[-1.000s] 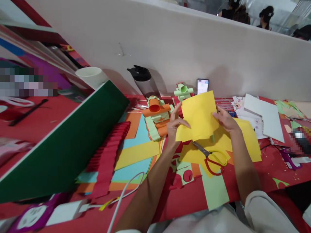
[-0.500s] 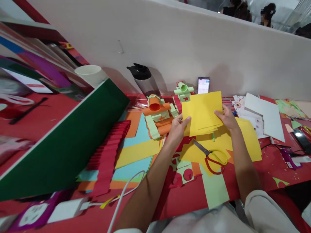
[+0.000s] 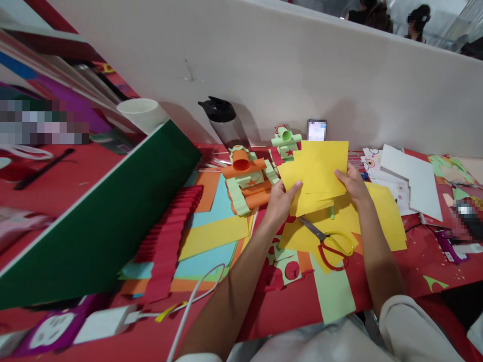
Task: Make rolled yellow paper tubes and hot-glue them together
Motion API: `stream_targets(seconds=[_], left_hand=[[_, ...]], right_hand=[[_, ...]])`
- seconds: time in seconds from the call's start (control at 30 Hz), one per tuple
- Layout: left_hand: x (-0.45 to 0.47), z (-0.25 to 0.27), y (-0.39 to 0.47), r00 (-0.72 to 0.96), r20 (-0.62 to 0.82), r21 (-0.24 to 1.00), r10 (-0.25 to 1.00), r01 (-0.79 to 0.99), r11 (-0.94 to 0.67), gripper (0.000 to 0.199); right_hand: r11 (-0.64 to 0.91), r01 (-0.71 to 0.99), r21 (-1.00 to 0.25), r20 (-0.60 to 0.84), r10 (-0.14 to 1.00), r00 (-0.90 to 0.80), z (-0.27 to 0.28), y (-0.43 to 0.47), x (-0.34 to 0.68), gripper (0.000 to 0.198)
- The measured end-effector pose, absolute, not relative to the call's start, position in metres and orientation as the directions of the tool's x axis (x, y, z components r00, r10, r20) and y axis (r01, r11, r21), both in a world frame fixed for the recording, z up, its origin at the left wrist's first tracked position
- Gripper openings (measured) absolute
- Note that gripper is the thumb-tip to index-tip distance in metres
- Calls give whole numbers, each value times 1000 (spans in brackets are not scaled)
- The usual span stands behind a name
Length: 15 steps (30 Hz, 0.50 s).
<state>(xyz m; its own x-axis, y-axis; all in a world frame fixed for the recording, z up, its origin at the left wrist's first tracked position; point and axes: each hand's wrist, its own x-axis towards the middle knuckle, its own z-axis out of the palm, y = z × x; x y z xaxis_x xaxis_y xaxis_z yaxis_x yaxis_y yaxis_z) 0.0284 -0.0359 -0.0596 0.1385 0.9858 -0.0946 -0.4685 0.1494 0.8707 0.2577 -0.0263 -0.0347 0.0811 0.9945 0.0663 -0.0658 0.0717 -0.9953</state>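
Both hands hold a stack of yellow paper sheets (image 3: pixel 319 173) above the red table. My left hand (image 3: pixel 279 201) pinches the stack's lower left corner, thumb on top. My right hand (image 3: pixel 351 182) grips its right edge. The sheets are fanned slightly apart. Under the hands lie more yellow paper (image 3: pixel 381 216) and red-and-yellow scissors (image 3: pixel 330 241). Just left of the stack stands an orange and green paper model (image 3: pixel 245 181), with a smaller green paper model (image 3: pixel 286 140) behind it.
A big dark green board (image 3: pixel 101 221) leans at the left over a pleated red paper strip (image 3: pixel 166 241). A black-lidded bottle (image 3: pixel 222 120), white cup (image 3: pixel 141 113) and phone (image 3: pixel 316 129) stand by the white partition. White sheets (image 3: pixel 413 178) lie right. A white cable (image 3: pixel 188 306) runs near.
The yellow sheets went from a tilted single-looking sheet to a squared, fanned stack. My left hand shifted from the lower edge to the left corner; my right hand stayed on the right edge.
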Motion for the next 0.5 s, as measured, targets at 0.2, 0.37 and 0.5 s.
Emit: stream_targets(seconds=[0.2, 0.37, 0.5], left_hand=[[26, -64, -30, 111, -98, 852, 989, -505, 141, 49], [22, -64, -27, 100, -123, 795, 987, -585, 158, 51], [19, -62, -27, 142, -83, 794, 986, -589, 152, 56]], right_hand=[[124, -162, -979, 95, 980, 177, -34, -24, 279, 59], [133, -296, -946, 51, 962, 270, -37, -21, 302, 53], [67, -413, -908, -45, 966, 256, -41, -18, 304, 39]])
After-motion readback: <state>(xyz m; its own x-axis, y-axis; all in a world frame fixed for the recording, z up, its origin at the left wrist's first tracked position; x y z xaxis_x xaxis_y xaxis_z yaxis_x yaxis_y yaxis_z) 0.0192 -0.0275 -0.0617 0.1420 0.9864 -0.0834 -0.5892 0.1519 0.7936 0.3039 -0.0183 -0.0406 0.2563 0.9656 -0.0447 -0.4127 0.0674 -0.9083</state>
